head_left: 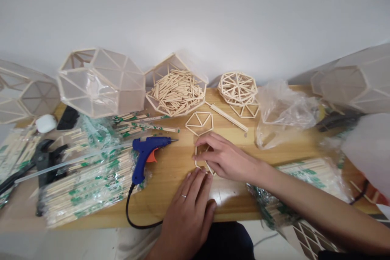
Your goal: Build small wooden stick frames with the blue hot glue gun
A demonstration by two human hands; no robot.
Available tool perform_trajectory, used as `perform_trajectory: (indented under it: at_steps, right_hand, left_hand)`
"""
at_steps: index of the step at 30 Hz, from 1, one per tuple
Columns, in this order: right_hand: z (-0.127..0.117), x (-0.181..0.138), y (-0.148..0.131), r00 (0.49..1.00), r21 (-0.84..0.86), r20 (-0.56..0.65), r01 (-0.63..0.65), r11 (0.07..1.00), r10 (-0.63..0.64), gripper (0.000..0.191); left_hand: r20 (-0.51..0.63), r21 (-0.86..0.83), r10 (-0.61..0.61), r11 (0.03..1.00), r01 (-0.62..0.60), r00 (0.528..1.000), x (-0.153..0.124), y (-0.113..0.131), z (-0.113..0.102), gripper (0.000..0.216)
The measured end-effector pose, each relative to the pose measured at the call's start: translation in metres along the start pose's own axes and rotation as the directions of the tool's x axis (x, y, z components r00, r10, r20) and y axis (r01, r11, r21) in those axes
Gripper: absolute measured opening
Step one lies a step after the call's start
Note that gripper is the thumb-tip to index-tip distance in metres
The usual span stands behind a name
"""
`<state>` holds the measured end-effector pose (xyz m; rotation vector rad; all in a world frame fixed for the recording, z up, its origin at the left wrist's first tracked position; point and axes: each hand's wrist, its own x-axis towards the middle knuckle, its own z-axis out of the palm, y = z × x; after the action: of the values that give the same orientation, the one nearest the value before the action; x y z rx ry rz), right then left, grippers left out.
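Note:
A small frame of short wooden sticks lies flat on the wooden table, partly hidden under my hands. My right hand reaches over it from the right, its bent fingers gripping the frame's left side. Stretched out from below, the fingers of my left hand rest on the near edge of the frame; a ring shows on one finger. Just beyond lies a similar stick frame with inner struts. Left of my hands a blue glue gun with an orange trigger lies on its side, nozzle pointing right.
Many short sticks fill a polygonal holder at the back. Stacked stick frames and a crumpled plastic bag lie right of it. Large faceted shells stand along the wall. Wrapped chopsticks cover the left; a black cutter tool lies there.

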<state>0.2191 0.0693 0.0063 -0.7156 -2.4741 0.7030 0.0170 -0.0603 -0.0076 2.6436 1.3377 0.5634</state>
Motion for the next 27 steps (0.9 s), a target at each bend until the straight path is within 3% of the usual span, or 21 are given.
perform_trajectory:
  at_steps: [27]
  right_hand:
    - [-0.0013, -0.0006, 0.001, 0.999, 0.041, 0.005, -0.035, 0.999, 0.035, 0.035]
  left_hand:
    - [0.031, -0.043, -0.016, 0.999, 0.017, 0.999, 0.0005, 0.0007, -0.0013, 0.048]
